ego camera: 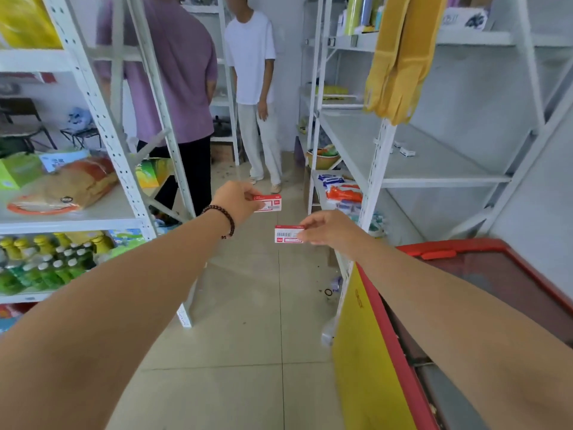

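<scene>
In the aisle between white metal shelves (pixel 384 156), the left hand (pixel 237 201) pinches one small red-and-white paper price tag (pixel 270 203); the right hand (pixel 328 228) pinches another (pixel 286 234), held apart over the floor. Probably sorting tags; next, each needs matching to its shelf edge.

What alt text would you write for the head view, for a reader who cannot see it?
In a shop aisle, the left hand pinches one red-and-white card and the right hand pinches a second card, held apart above the tiled floor. White shelves stand on both sides, and one person in purple and one in white stand ahead.
</scene>
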